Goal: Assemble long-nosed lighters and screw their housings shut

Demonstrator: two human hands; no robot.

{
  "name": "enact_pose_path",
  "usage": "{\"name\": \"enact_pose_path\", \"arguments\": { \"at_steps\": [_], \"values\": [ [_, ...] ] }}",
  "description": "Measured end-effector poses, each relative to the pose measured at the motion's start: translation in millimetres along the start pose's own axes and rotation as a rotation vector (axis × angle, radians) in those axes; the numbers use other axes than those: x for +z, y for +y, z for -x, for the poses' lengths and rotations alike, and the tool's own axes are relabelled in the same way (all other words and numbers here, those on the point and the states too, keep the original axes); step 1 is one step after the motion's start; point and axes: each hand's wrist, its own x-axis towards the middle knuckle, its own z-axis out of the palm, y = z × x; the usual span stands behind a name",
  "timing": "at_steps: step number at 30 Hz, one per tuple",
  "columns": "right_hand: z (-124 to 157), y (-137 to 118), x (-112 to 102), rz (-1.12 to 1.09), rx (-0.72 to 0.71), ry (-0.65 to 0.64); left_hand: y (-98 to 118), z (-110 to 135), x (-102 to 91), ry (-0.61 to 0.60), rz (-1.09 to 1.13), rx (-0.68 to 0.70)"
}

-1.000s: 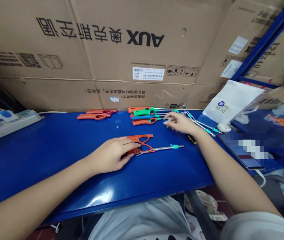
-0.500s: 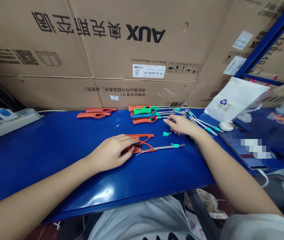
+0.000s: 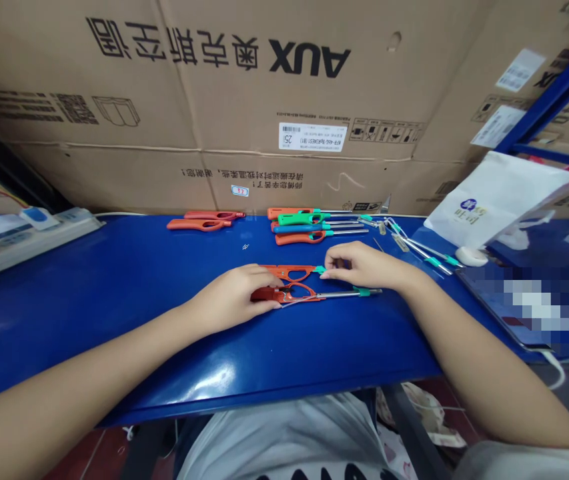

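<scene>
My left hand point(image 3: 234, 298) rests on the blue table point(image 3: 114, 300), fingers pressed on the orange handle of an open lighter point(image 3: 294, 293) whose metal tube with a teal collar points right. Just behind it lies a separate orange handle shell point(image 3: 291, 271). My right hand point(image 3: 359, 265) pinches a small teal part point(image 3: 320, 270) at the right end of that shell.
A row of finished lighters point(image 3: 309, 227) in orange, green and blue lies at the back, with two orange shells point(image 3: 204, 220) to their left. Loose metal tubes point(image 3: 414, 245) and a white bag point(image 3: 494, 197) sit at the right. Large cardboard boxes point(image 3: 264, 100) stand behind; a white tray point(image 3: 19, 233) is left.
My right hand came back from the pile at the rear, picked up the small teal part off the table and brought it to the orange shell. My left hand stayed put.
</scene>
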Motion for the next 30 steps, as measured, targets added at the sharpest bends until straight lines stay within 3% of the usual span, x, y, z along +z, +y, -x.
{"name": "enact_pose_path", "arguments": {
  "at_steps": [4, 9, 30],
  "values": [
    [-4, -17, 15, -0.046, -0.129, -0.028, 0, 0, 1.8, 0.013, 0.039, -0.028],
    [-4, -31, 26, 0.011, -0.183, -0.082, 3, 2, 2.1, 0.014, 0.101, -0.082],
    [1, -41, 27, 0.117, -0.195, -0.112, 9, 2, 1.2, -0.041, 0.181, -0.154]
  ]
}}
